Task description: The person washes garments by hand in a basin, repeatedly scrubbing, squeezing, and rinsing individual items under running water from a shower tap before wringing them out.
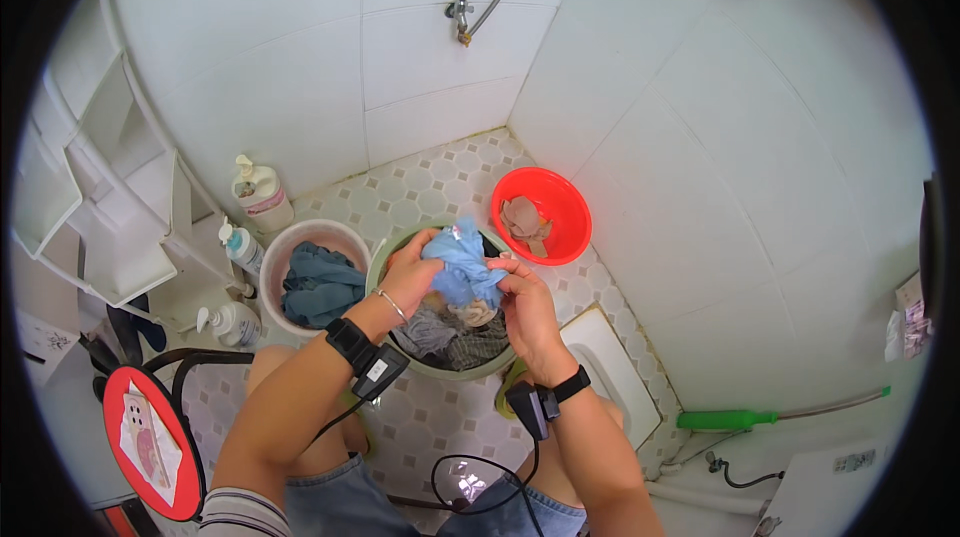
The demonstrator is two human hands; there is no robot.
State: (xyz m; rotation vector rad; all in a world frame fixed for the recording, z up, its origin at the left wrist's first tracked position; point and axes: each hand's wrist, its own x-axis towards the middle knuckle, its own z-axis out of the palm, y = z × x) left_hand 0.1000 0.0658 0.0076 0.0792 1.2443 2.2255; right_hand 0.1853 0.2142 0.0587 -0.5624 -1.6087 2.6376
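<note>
Both my hands hold a light blue piece of clothing [463,267] above a pale green tub [375,256]. My left hand [405,278] pinches its left side, and my right hand [525,304] grips the right edge. Below it, the tub is full of bunched laundry, with a grey garment [431,334] and a dark striped one [476,346] showing. A beige cloth [476,312] lies just under the blue one. The cloth and my hands hide part of the tub's contents.
Left of the tub stands a whitish basin [271,289] holding a teal garment [319,286]. A red basin [574,226] with beige cloth [523,218] is at the back right. Pump bottles [262,196] line the left; a squat toilet [626,379] lies right. A phone [146,436] rests on a red stool [116,454].
</note>
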